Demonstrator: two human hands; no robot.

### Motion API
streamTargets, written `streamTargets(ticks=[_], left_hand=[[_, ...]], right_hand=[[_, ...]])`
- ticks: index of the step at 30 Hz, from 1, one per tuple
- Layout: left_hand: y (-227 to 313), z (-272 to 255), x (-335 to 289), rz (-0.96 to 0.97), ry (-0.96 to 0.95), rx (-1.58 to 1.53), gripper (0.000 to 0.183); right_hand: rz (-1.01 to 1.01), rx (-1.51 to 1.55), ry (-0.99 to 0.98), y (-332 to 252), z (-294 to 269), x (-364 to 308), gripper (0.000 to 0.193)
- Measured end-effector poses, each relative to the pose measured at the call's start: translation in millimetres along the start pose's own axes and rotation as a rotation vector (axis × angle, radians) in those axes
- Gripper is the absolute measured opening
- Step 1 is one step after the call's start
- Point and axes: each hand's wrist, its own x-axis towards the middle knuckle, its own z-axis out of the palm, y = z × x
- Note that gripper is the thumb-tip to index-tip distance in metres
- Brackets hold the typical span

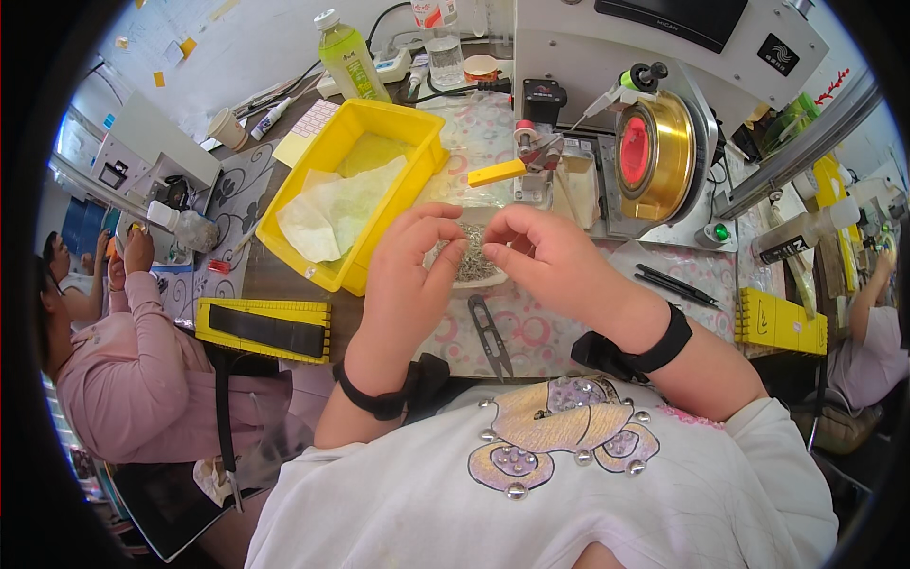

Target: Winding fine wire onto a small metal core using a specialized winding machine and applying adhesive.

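Observation:
Both hands meet above a small white dish point(485, 282) heaped with tiny silvery metal pieces point(474, 264). My left hand point(409, 264) is closed in a pinch over the dish's left side, thumb against the fingertips. Opposite it, my right hand point(542, 254) also pinches thumb and forefinger together. Whatever sits between the fingertips is too small to make out. Just below the dish lies a pair of dark thread snips point(489, 339), touched by neither hand. Two black pen-like tools point(677, 286) rest beyond my right wrist.
A yellow bin point(372, 116) holding white sheets point(337, 207) stands left of my hands. Ahead is a machine with a gold wheel point(656, 157) and a yellow bar point(497, 173). A green bottle point(351, 59) stands behind the bin. Co-workers sit at left point(142, 379) and right.

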Motion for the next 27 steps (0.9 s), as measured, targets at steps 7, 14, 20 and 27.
streamTargets(ticks=[7, 14, 20, 27], left_hand=[[3, 3, -2, 0.023, -0.012, -0.076, 0.01], [-1, -13, -3, -0.26, 0.241, -0.747, 0.035], [-15, -27, -2, -0.073, 0.482, -1.059, 0.04], [-3, -28, -2, -0.208, 0.125, -0.998, 0.021]], right_hand=[[-0.032, 0.047, 0.023, -3, 2, -4, 0.014], [-0.02, 0.027, 0.105, 1, -1, -10, 0.01], [-0.011, 0.026, 0.108, 0, -6, -14, 0.009], [-0.025, 0.141, 0.151, -5, -7, -21, 0.012]])
